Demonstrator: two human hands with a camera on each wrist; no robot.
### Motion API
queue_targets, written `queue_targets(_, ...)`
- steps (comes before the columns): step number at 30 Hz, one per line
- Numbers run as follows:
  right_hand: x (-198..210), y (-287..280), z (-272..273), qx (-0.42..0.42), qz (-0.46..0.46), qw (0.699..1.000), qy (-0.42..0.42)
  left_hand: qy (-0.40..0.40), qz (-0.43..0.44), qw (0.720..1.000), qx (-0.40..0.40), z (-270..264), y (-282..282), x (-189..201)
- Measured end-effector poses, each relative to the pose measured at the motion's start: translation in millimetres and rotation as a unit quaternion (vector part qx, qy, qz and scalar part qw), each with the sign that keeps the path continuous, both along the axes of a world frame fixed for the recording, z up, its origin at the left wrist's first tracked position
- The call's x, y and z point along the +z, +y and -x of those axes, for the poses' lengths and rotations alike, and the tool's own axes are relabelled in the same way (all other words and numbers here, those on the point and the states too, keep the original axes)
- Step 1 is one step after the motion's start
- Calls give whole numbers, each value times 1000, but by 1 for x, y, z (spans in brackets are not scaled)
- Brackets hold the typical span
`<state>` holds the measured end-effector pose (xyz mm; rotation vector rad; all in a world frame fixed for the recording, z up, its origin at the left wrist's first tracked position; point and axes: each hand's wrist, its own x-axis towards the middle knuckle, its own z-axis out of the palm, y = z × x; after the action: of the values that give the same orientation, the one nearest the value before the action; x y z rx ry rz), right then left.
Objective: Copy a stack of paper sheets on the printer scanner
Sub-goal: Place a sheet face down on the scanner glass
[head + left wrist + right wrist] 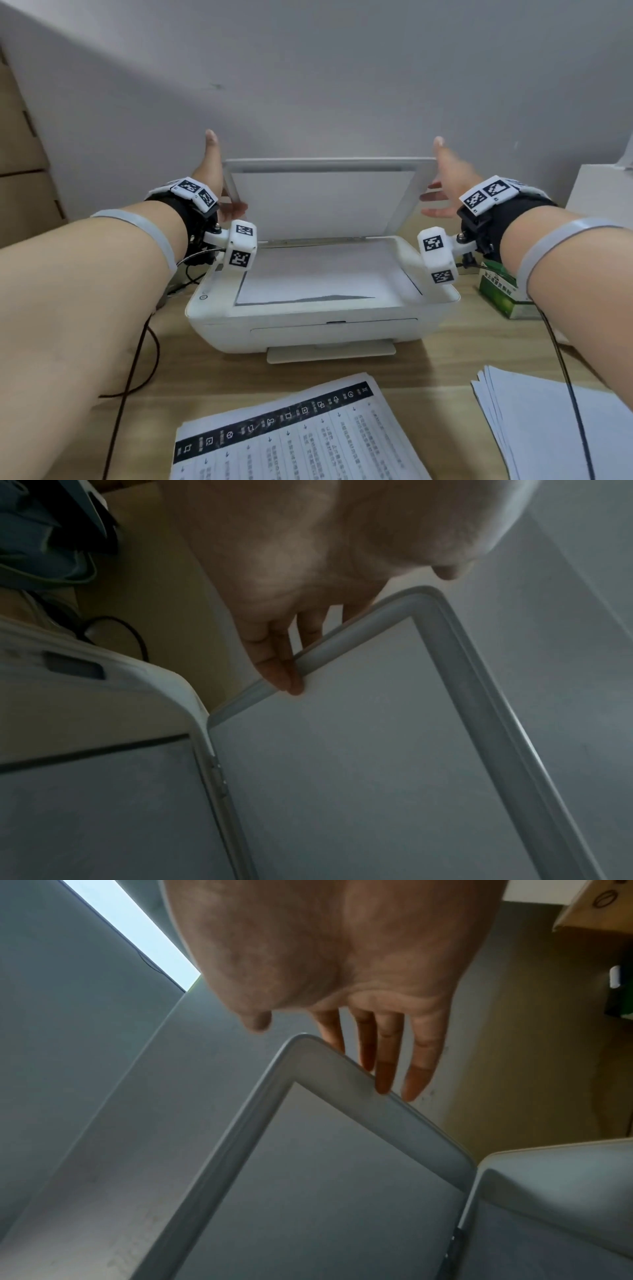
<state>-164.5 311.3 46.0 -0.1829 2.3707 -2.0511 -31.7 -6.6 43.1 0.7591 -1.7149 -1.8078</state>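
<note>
Hands [219, 178] [445, 185] flanking raised lid [322, 202] side edges

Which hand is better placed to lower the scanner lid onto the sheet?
Probably the left hand: its fingertips already touch the scanner lid at its side edge. The right hand has straight fingers beside the other edge, with doubtful contact.

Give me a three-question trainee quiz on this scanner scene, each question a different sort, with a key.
1. True or false: the scanner lid is shut.
2. What lies on the glass? A) a sheet B) a book C) nothing
3. Fill in: the left hand and right hand are at the lid's two ___ edges.

Key: 1 false, it is raised. 2 A. 3 side.
</note>
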Motion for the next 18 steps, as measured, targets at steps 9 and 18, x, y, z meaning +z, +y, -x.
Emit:
queue_targets(9,-43,20,-60,77,-462,883,25,-170,164,970,-50,-47,25,-52)
queue_targets(18,-72,-15,-23,63,-547,833,60,-211,336,918,-21,-60,0,-78)
